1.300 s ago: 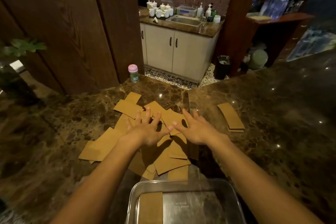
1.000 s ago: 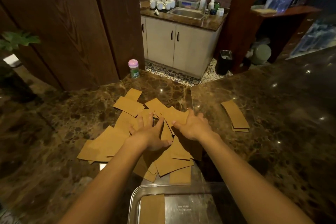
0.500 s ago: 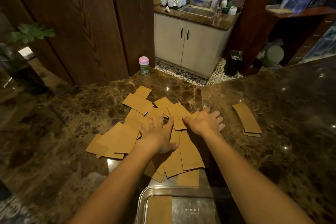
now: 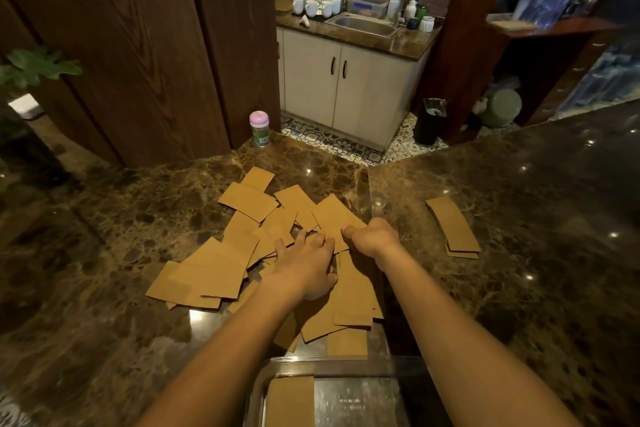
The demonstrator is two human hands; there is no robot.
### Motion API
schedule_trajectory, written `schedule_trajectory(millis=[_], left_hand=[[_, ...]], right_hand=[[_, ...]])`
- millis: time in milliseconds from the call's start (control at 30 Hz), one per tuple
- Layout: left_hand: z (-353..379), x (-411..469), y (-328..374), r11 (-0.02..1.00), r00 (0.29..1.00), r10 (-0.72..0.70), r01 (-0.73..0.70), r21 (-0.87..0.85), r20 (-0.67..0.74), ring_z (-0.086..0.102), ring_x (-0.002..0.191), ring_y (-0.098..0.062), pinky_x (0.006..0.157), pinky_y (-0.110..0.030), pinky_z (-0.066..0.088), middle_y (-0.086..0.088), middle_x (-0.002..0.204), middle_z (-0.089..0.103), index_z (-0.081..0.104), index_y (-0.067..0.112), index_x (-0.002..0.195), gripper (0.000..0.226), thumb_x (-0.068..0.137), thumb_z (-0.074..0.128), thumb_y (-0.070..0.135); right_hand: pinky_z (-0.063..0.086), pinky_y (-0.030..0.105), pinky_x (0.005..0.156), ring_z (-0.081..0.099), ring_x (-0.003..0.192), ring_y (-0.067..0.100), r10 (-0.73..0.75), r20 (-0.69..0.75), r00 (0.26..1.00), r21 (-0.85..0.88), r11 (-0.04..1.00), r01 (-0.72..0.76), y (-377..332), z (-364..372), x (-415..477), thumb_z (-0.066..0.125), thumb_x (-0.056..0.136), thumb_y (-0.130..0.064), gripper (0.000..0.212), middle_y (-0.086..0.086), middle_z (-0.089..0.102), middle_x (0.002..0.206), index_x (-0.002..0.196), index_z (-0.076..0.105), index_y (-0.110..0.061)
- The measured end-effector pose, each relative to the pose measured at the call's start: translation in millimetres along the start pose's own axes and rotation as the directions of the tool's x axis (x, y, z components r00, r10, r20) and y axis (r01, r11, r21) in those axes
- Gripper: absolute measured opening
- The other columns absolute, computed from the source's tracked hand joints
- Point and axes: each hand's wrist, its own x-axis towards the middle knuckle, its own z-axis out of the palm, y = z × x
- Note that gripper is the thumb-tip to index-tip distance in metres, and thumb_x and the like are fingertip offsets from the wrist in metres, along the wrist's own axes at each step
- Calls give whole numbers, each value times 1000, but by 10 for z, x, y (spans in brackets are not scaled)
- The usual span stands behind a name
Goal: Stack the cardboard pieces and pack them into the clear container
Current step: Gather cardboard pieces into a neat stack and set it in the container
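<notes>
Several brown cardboard pieces (image 4: 221,267) lie scattered in a loose heap on the dark marble counter (image 4: 104,305). My left hand (image 4: 304,267) rests palm down on the middle of the heap, fingers spread. Just to its right, my right hand (image 4: 372,236) is curled, pinching the edge of one cardboard piece (image 4: 334,217). A small neat stack of cardboard (image 4: 452,227) lies apart on the right. The clear container (image 4: 346,366) stands at the near edge, with one cardboard piece (image 4: 291,400) inside at its left.
A small bottle with a pink cap (image 4: 259,128) stands at the counter's far edge. Beyond the counter are wooden panels, a white cabinet with a sink (image 4: 360,24) and cups, a black bin (image 4: 429,121), and shelves on the right.
Both hands came down onto the heap. My right hand curled shut on a piece's edge, and my left hand flattened onto the pile. The camera view shifted slightly.
</notes>
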Motion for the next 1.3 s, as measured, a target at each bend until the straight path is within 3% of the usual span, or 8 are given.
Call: schedule_trajectory(millis=[300,433,533,700,833,1000,1167,1300], left_hand=[[-66,81,-1,974,957,70,-126,-186,-282,36,142,-30,113,-61,33,-7,160,35,33,17,150,49,103,42,29],[-272,5,60,837,903,-47,-197,-510,-427,26,153,-21,120,-35,25,-4,166,30,24,12,161,61,108,44,36],[-365,16,81,735,874,-136,-227,-639,-466,33,150,-20,121,-37,30,-4,163,36,28,14,160,63,106,48,41],[-549,-53,176,670,856,-147,-283,-687,-496,53,101,13,100,-29,42,-2,155,47,39,21,156,59,104,50,46],[-623,-132,283,621,856,-134,-321,-715,-500,51,134,-14,111,-43,45,2,151,53,43,28,153,67,97,53,61],[-795,-328,418,212,958,-3,-279,-937,-286,64,106,-4,76,-14,53,7,131,64,54,31,142,51,94,68,42],[-815,-522,436,-121,973,185,-115,-986,-136,71,105,-32,92,-58,58,-15,121,71,68,26,129,33,95,71,24],[-807,-688,465,-164,968,228,-63,-984,-100,74,94,-36,84,-59,59,-22,113,72,63,17,129,27,102,61,19]], right_hand=[[52,36,89,65,106,26,-102,-152,983,425,891,158,66,24,-76,69,98,-29,23,7,69,114,116,62,-16],[58,50,95,70,101,26,-131,-249,960,576,777,255,5,-131,-118,71,97,-31,14,6,73,108,104,60,-26],[57,51,96,71,101,24,-147,-312,939,637,701,321,-49,-299,-155,69,98,-35,23,3,73,109,115,62,-22],[58,40,88,71,100,18,-173,-392,903,702,578,416,-164,-618,-280,66,101,-33,29,3,73,113,125,58,-19],[56,20,69,72,90,7,-232,-390,891,743,493,453,-238,-798,-490,63,103,-32,24,-2,73,107,124,56,-23],[60,40,91,75,104,20,-294,-303,907,822,400,404,-342,-850,-733,65,102,-28,14,4,76,114,116,63,-26],[63,41,87,77,100,22,-370,-280,886,826,376,419,-345,-776,-950,65,102,-28,23,9,78,112,124,62,-19],[63,45,88,77,95,17,-413,-373,831,653,519,551,-245,-714,-1027,66,101,-33,26,1,79,107,124,65,-21]])
